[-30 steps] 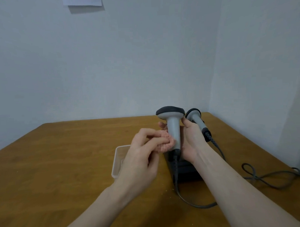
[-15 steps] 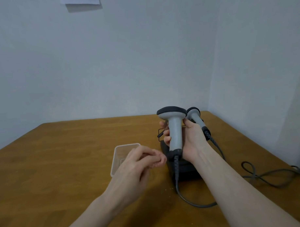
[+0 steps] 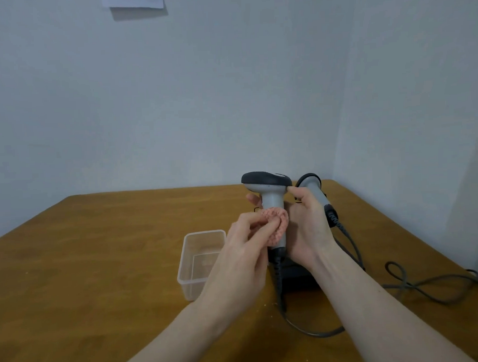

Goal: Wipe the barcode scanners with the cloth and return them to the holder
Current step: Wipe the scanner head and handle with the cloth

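Note:
My right hand (image 3: 306, 227) grips a grey barcode scanner (image 3: 269, 190) with a black head, upright above the table. My left hand (image 3: 243, 251) pinches a small pink cloth (image 3: 277, 225) and presses it against the scanner's handle. A second grey scanner (image 3: 312, 186) stands tilted just behind my right hand, its lower end hidden. The black holder (image 3: 295, 280) sits on the table below both hands, mostly covered by them. The held scanner's cable (image 3: 300, 329) hangs down to the table.
A clear plastic tub (image 3: 194, 252) stands on the wooden table (image 3: 86, 267) left of my hands. Grey cables (image 3: 415, 283) loop across the right side. White walls close in behind and to the right.
My left hand dropped away from the scanner towards the table, then rose again and now presses the pink cloth on the handle. My right hand kept hold of the scanner.

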